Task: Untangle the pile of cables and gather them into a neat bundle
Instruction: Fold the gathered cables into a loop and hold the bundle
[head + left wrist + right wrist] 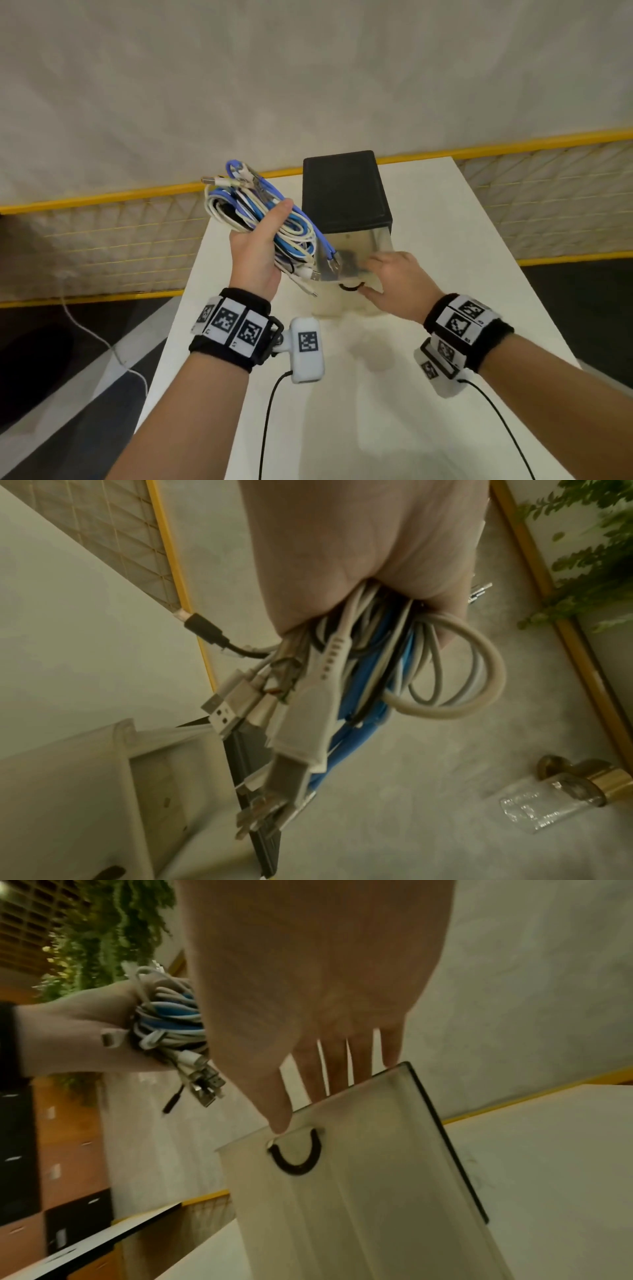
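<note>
My left hand [263, 236] grips a coiled bundle of white, blue and black cables [270, 219] in the air above the table's left side. USB plugs stick out of both ends of the cable bundle [359, 669]. A small box with a black top [342, 192] stands on the white table [445, 342]. Its pale translucent drawer [346, 305] is pulled out toward me. My right hand [373, 277] pinches the drawer's front wall [359, 1191], with the fingers behind the rim. Its thumb touches the front beside the black loop handle [298, 1158].
A yellow-framed mesh fence [120, 233] runs behind and beside the table. On the floor at the left trails a white cord [102, 339]. A glass jar with a gold cap [548, 804] and green plants [589, 561] appear in the left wrist view.
</note>
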